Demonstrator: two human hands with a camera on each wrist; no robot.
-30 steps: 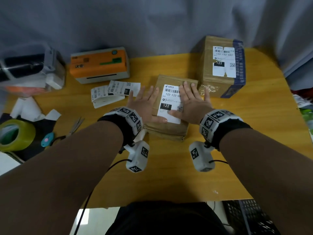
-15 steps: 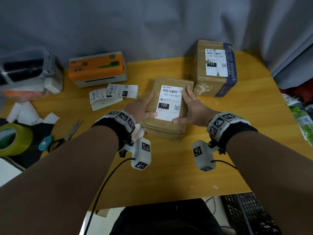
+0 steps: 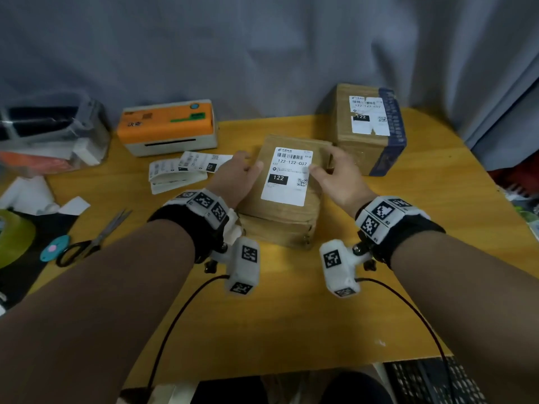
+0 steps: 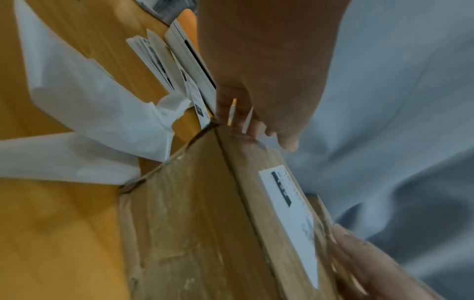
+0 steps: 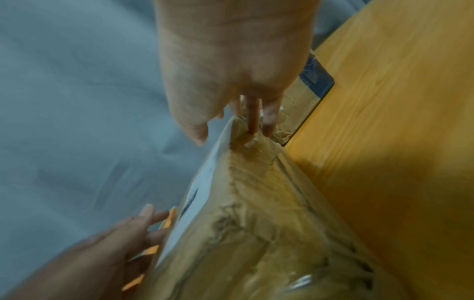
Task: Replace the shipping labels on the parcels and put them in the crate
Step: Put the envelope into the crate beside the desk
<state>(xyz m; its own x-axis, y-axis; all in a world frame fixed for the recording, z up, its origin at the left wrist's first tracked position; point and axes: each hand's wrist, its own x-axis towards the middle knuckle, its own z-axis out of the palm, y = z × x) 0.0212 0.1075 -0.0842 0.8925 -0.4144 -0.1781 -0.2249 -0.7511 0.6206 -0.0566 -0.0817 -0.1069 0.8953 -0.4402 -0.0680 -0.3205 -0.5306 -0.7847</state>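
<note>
A flat brown parcel (image 3: 280, 220) with a white shipping label (image 3: 287, 176) on top is held between both hands above the middle of the wooden table (image 3: 262, 316). My left hand (image 3: 237, 177) grips its left side, thumb on the top face. On the other side my right hand (image 3: 332, 176) grips the parcel, thumb on the label's edge. The wrist views show the parcel (image 4: 205, 223) (image 5: 256, 223) close up, fingers curled under its far edge. A second, taller parcel (image 3: 367, 126) with a label stands at the back right. A black crate (image 3: 431, 380) shows below the table's near right edge.
An orange and white label printer (image 3: 167, 126) sits at the back left with a stack of printed labels (image 3: 180, 170) before it. Scissors (image 3: 87, 243), a green tape roll (image 3: 14, 237), white backing paper (image 3: 29, 193) and a clear bin (image 3: 49, 132) crowd the left side.
Both hands went from lying flat on the label to gripping the parcel's sides. The parcel has lifted off the table and tilted up toward me.
</note>
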